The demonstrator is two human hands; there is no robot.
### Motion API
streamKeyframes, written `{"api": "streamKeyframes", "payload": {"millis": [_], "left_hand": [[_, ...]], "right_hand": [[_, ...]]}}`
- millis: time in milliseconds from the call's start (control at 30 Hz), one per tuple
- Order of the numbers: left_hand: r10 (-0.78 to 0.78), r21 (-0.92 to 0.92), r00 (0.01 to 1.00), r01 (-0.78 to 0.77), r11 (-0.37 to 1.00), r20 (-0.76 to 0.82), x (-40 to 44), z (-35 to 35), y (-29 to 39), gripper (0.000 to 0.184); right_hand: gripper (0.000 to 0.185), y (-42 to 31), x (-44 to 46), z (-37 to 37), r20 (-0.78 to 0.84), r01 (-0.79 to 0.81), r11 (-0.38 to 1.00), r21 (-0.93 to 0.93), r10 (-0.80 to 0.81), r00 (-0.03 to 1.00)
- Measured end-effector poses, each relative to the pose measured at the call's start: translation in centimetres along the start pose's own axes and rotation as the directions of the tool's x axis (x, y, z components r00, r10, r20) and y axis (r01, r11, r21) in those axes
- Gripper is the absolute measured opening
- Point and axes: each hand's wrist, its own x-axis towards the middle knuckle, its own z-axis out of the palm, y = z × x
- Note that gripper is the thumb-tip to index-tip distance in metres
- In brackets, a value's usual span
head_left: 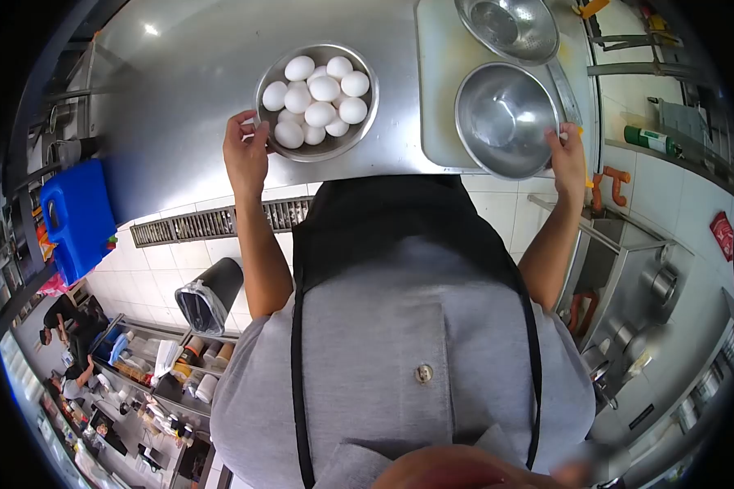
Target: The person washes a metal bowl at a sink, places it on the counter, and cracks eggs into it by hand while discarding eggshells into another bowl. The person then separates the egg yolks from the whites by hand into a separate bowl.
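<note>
Nearest is the grey shirt (367, 350) with a black apron (400, 224), its top against the near edge of the steel tabletop (171, 90). The left hand (246, 155) and right hand (568, 159) reach over that edge.

At the near edge, left of the middle, stands the egg bowl (334, 148), heaped with white eggs (324, 88). The left fingers grip its rim at the near left.

Toward the tabletop's right edge lies a pale board (439, 98). On its near right part sits a shiny bowl (497, 122) with nothing in it; the right fingers close on the right side of its rim. A metal strip (564, 94) lies just beside this bowl, toward the board's right edge. At the far right is a colander (506, 24), just past the bowl.

Below the tabletop, a drain (212, 225) runs along the tiled floor, with a lined bin (208, 297) near it. Well off at the lower left are two people (69, 318) near shelves (179, 359).
</note>
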Motion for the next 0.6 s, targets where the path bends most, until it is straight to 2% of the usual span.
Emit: {"api": "streamKeyframes", "payload": {"millis": [33, 67, 100, 167, 200, 233, 267, 300, 367, 400, 433, 467, 500, 567, 600], "left_hand": [[-0.004, -0.001, 1.000, 0.004, 1.000, 0.004, -0.1, 0.2, 0.1, 0.031], [0.001, 0.047, 1.000, 0.000, 0.999, -0.025, -0.1, 0.3, 0.2, 0.034], [0.008, 0.098, 0.999, -0.003, 0.995, -0.048, -0.1, 0.3, 0.2, 0.036], [0.021, 0.113, 0.999, -0.016, 0.994, -0.048, 0.1, 0.2, -0.2, 0.038], [0.031, 0.125, 0.998, -0.024, 0.992, -0.057, 0.1, 0.2, -0.4, 0.041], [0.031, 0.129, 0.999, -0.026, 0.991, -0.037, 0.2, 0.1, -0.4, 0.041], [0.034, 0.100, 0.999, -0.032, 0.995, -0.021, 0.2, 0.0, -0.4, 0.041], [0.037, 0.070, 0.999, -0.037, 0.997, -0.002, 0.3, -0.1, -0.4, 0.042], [0.055, 0.076, 0.998, -0.058, 0.995, 0.039, 0.3, -0.2, -0.1, 0.045], [0.071, 0.151, 0.996, -0.080, 0.985, 0.063, 0.6, -0.4, -0.6, 0.046], [0.087, 0.223, 0.992, -0.105, 0.969, 0.090, 0.9, -0.6, -0.9, 0.048], [0.089, 0.249, 0.990, -0.115, 0.962, 0.112, 1.2, -0.9, -1.3, 0.050], [0.122, 0.244, 0.984, -0.152, 0.958, 0.132, 1.4, -1.0, -1.6, 0.051], [0.135, 0.240, 0.978, -0.171, 0.956, 0.156, 1.7, -1.2, -1.9, 0.052], [0.135, 0.213, 0.975, -0.172, 0.962, 0.178, 1.7, -1.2, -1.7, 0.050]], "right_hand": [[0.022, -0.2, 0.1, 0.2, -0.123, 0.244, 0.937, -0.249, -0.281, 0.952], [0.025, -0.6, 0.4, 0.2, -0.195, 0.271, 0.806, -0.527, -0.425, 0.884], [0.029, -4.2, 0.0, 0.7, -0.215, 0.229, 0.609, -0.760, -0.568, 0.795], [0.025, -11.7, -1.4, 4.7, -0.141, 0.501, 0.779, -0.378, -0.583, 0.800], [0.021, -14.2, -2.3, 6.9, 0.012, 0.636, 0.717, -0.284, -0.661, 0.750], [0.029, -16.8, -3.3, 9.4, 0.257, 0.702, 0.688, -0.183, -0.656, 0.710], [0.030, -18.1, -3.9, 12.9, 0.269, 0.792, 0.603, -0.099, -0.750, 0.605], [0.029, -18.8, -3.8, 16.4, 0.292, 0.850, 0.523, -0.068, -0.804, 0.518], [0.024, -19.5, -3.5, 21.7, 0.333, 0.874, 0.448, -0.187, -0.809, 0.485], [0.024, -20.2, -3.1, 22.7, 0.324, 0.858, 0.469, -0.211, -0.794, 0.514], [0.022, -20.6, -2.8, 23.3, 0.414, 0.876, 0.435, -0.209, -0.772, 0.482], [0.020, -20.8, -2.5, 23.8, 0.505, 0.894, 0.401, -0.199, -0.740, 0.444], [0.020, -20.8, -2.3, 24.2, 0.504, 0.880, 0.421, -0.221, -0.723, 0.473], [0.021, -20.6, -1.8, 24.7, 0.492, 0.926, 0.258, -0.277, -0.790, 0.367], [0.024, -20.1, -1.5, 24.7, 0.488, 0.938, 0.235, -0.255, -0.806, 0.335]]}}
